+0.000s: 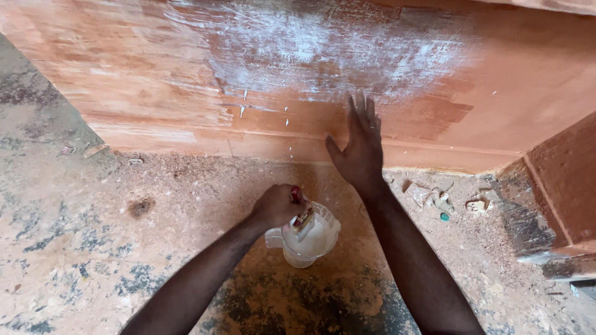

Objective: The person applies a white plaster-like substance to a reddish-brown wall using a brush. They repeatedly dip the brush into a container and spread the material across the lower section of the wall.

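On a dusty floor (74, 248), the left hand (276, 205) grips a brush (302, 216) in a jug (307, 239); the right hand (360, 149) lies fingers-spread on the board (155, 80), whose bare wood wants coating next.

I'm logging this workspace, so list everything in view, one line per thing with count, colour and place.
wooden panel: one, reddish-brown, standing across the top of the view, with a white smeared patch in its upper middle and a few white drips below the patch.
wooden piece: one, reddish-brown, at the right edge.
jug: one, clear plastic, holding white liquid, on the floor in the middle.
brush: one, with a red handle, its head down in the jug.
scraps: several, pale, with one small green bit, on the floor at right.
floor: grey, mottled, covered with sawdust.
left hand: one, gripping the brush.
right hand: one, open flat against the wooden panel.
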